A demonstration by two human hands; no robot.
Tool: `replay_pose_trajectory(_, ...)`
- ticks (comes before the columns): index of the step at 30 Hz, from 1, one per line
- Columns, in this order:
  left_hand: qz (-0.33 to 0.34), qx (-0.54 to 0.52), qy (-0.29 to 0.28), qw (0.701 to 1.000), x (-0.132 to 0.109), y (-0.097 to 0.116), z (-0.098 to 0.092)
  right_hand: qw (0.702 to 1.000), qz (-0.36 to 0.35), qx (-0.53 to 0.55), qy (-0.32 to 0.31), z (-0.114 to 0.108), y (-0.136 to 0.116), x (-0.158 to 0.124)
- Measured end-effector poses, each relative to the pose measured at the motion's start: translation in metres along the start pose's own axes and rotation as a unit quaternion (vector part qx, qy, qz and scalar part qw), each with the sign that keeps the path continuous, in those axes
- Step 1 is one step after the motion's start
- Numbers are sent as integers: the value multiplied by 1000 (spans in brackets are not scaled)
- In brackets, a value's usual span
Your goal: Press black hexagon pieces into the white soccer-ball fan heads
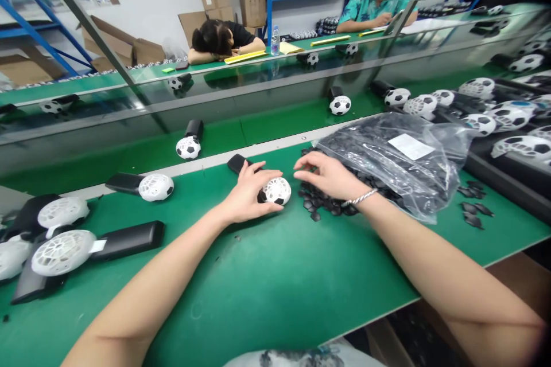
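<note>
A white football-patterned ball with a black handle behind it lies on the green table near the middle. My left hand is wrapped round its left side, thumb at the lower edge and fingers over the top. To the right of the ball, my right hand hovers at the edge of a pile of small black pieces. Its thumb and index finger are close together, and whatever may be between the fingertips is too small to make out. Over the pile lies a clear plastic bag of black pieces.
More ball-headed items lie at the left, and several fill a black tray at the right. Beyond the table edge runs a green conveyor carrying spaced items. Two people sit across it, one head-down.
</note>
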State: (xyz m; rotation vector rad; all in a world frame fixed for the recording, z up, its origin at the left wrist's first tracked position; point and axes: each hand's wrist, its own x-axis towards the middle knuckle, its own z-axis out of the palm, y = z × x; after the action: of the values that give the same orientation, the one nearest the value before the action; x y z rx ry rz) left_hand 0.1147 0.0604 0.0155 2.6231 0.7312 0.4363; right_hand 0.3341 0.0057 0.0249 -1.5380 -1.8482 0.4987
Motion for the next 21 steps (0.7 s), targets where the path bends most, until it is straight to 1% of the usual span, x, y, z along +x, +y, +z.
replay_pose_trajectory(2,-15,8,-24,1000,-3,0,-6,996,29,-82,8,-15,7,0)
replay_pose_trajectory(4,-54,10,-35,998,-6,2,-8,990,48,-133,-17,-23,10,-1)
replay_pose_trajectory(6,-88,-1,-27,996,-7,5,-5,985,41,-164,-45,-24,11,-2)
replay_pose_trajectory(8,-93,-16,0,996,-6,8,2,978,25,-193,-70,-18,10,-3)
replay_pose_trajectory(10,-58,-30,11,998,-4,7,8,968,9,-229,-99,-11,8,-5)
replay_pose_trajectory(12,1,-49,-6,999,-1,4,10,958,-3,-260,-118,-5,5,-6)
replay_pose_trajectory(14,42,-73,-28,996,1,-1,9,950,-9,-284,-129,-1,1,-7)
replay_pose_trajectory(15,50,-86,-30,995,1,-2,9,946,-13,-296,-132,0,0,-7)
replay_pose_trajectory(19,52,-121,-4,991,0,-6,8,930,-35,-343,-130,1,-2,-6)
replay_pose_trajectory(21,59,-127,-4,990,-1,-7,9,938,-40,-325,-113,0,0,-5)
